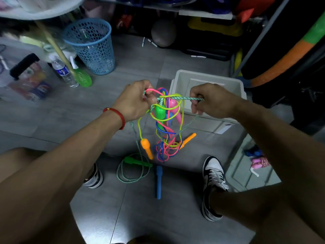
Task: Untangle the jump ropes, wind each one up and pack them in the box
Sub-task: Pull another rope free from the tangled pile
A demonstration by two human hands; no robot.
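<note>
Left hand [133, 101] pinches the tangle [165, 120] above the floor; right hand [211, 101] grips the braided cord [182, 98]. Ropes look light, limp, snag-prone: hold near knots. Box [233, 85] beyond.

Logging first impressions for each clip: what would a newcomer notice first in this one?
The eye goes to the bright tangle of jump ropes held up at the centre, the left hand gripping its top while the right hand pulls a green braided rope sideways. Just behind stands the white box, and below on the grey floor lie a green handle and a blue handle.
</note>
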